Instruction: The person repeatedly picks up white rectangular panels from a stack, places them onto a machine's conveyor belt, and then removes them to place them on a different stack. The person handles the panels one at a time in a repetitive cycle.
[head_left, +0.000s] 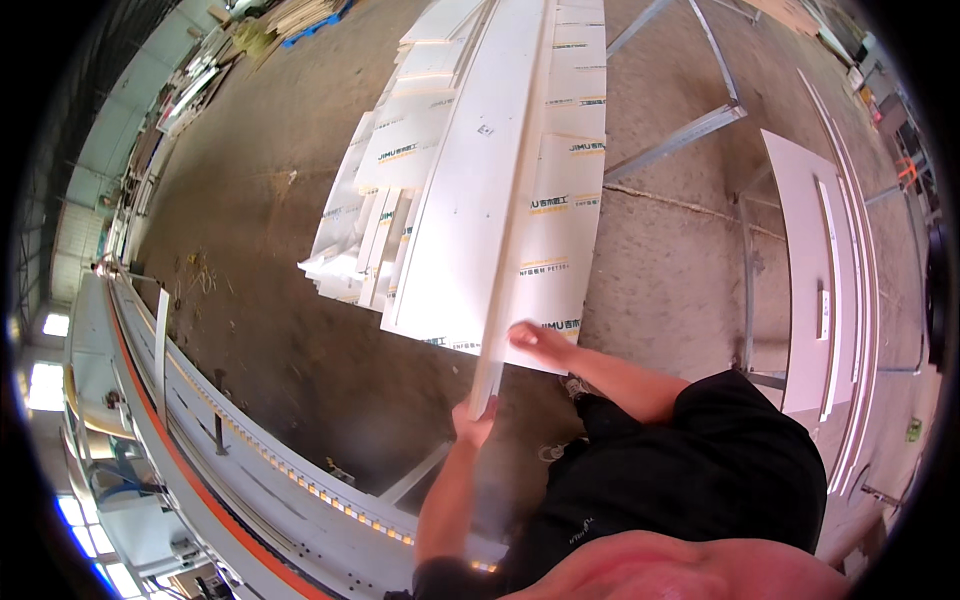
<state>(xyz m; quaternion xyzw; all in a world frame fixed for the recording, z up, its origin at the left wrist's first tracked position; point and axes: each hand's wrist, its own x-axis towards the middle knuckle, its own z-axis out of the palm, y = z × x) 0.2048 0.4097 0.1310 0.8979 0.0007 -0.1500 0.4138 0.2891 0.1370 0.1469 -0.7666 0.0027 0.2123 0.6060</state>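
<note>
Two hands, one long strip (487,378), one stack of boards (562,235). Strip runs lengthwise over stack, near end overhanging. Left hand (473,422): fingers clamped on that end. Right hand (540,343): fingers curled, blurred, beside strip; contact cannot be told.

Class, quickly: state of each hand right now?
Left hand: closed on the near end of the long white strip.
Right hand: curled beside the strip; blurred, grip cannot be told.

Glaring windows (46,387) at left, fisheye-bent edges, blackened corners
</note>
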